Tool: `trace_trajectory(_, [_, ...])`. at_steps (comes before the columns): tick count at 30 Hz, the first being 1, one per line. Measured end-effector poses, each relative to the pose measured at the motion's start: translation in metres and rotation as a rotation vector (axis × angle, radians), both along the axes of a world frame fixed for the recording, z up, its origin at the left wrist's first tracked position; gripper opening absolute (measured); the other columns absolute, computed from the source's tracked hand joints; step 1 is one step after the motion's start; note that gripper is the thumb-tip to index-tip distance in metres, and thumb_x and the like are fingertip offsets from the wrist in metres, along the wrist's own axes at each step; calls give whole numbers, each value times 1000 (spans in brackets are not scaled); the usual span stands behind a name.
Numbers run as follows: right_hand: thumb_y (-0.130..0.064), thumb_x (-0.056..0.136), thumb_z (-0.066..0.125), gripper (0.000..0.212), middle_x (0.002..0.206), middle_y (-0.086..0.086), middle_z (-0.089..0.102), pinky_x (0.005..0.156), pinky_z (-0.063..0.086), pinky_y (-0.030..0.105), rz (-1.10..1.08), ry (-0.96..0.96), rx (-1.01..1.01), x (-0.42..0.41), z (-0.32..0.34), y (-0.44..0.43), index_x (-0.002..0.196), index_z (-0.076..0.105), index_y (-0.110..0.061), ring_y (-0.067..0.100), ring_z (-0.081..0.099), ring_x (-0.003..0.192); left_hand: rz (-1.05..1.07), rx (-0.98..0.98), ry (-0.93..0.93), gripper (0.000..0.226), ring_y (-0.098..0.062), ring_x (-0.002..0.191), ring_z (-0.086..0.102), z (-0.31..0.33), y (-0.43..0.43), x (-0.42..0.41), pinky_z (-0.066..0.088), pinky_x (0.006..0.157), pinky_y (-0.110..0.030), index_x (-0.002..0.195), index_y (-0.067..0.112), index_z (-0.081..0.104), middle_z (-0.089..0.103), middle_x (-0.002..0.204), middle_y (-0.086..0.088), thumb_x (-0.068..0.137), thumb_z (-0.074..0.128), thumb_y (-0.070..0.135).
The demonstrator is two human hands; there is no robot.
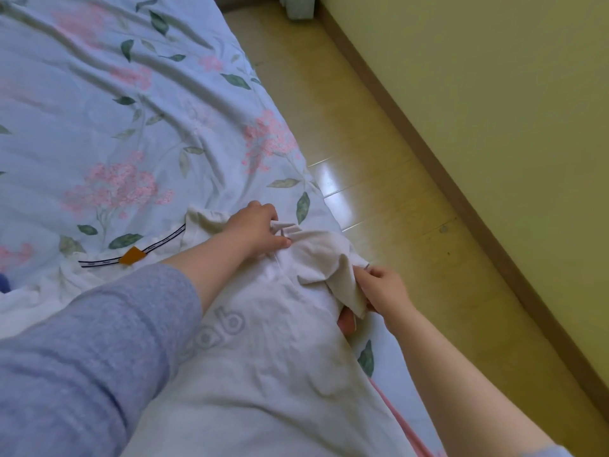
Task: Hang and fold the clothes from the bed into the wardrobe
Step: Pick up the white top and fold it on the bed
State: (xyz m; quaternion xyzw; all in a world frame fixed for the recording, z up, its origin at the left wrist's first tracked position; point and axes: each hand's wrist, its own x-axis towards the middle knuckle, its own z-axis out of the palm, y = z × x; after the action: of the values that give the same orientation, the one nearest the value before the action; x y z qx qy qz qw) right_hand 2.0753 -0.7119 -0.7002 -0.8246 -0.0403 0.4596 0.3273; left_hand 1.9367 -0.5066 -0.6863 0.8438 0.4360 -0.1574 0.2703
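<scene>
A white garment (263, 367) with grey lettering lies spread across the near part of the bed (115, 127), its cream collar part (316, 255) bunched near the bed's right edge. My left hand (260, 229) pinches a fold of the cream fabric at its upper end. My right hand (379, 288) pinches the lower flap of the same cream fabric. A dark-trimmed band with an orange tag (131, 255) lies on the garment's left side. The wardrobe is out of view.
The bed has a pale blue floral cover. A wooden floor (379, 166) runs along the bed's right side up to a yellow-green wall (494, 94) with a brown skirting board. A pink strip (405, 420) shows at the bed's near right edge.
</scene>
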Motion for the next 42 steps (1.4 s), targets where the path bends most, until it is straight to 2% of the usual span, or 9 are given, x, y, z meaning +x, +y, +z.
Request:
trace_trajectory(6, [-22,82,76,25,73,11,49,59,45,33,-140,170,98,13,14,16,80,55,-9,20,44,58,6,-93,9,55,-20,90,57,14,16,0,44,74,-31,101,12,66,61,95,-2,77,67,61])
trace_trajectory(11, [-23,78,81,31,62,4,49,44,49,22,-203,498,-21,9,22,22,87,57,-6,14,50,44,174,-311,-187,21,-25,61,67,19,17,1,58,62,-33,84,5,58,66,67,-10,93,59,25])
trace_trajectory(15, [-8,87,67,12,64,3,53,50,43,22,-361,148,339,11,26,25,79,59,-13,14,49,55,407,-260,-442,16,-19,47,63,23,17,2,56,51,-30,79,10,52,62,59,-12,92,59,15])
trace_trajectory(19, [-7,90,63,15,81,-4,61,63,43,14,-275,-290,587,27,37,27,85,65,-21,-1,52,66,522,-113,-563,12,-27,60,65,19,22,1,58,62,-40,86,9,51,62,79,-18,93,58,15])
trace_trajectory(22, [-22,89,68,40,126,4,58,92,46,32,-65,-179,322,23,20,25,127,57,-17,7,57,110,351,-63,-365,26,-34,91,63,8,15,0,50,91,-42,119,10,51,49,124,-17,94,55,18])
trace_trajectory(26, [-49,88,64,92,159,10,24,112,28,38,5,9,-25,17,-8,18,154,14,-9,27,28,144,296,-21,-245,38,-38,93,64,-7,7,-2,49,92,-42,134,9,44,38,135,-18,97,45,11])
trace_trajectory(31, [-49,88,63,77,147,13,42,104,37,40,-39,34,-91,10,-25,14,146,35,-6,31,44,132,313,51,-139,29,-39,85,66,-16,13,-5,52,84,-47,123,2,48,42,127,-20,95,45,9])
trace_trajectory(38, [1,83,68,26,103,11,67,64,52,28,-645,48,218,15,-20,11,107,64,-6,24,61,85,472,61,-372,14,-28,70,68,-9,23,-2,44,64,-27,90,9,63,67,73,-12,88,50,6])
trace_trajectory(42, [4,80,72,36,109,16,68,85,55,39,-966,60,142,6,-22,-5,114,65,-6,30,64,90,427,141,-201,23,-35,92,64,-9,34,-5,48,87,-35,110,6,61,60,109,-22,92,49,12])
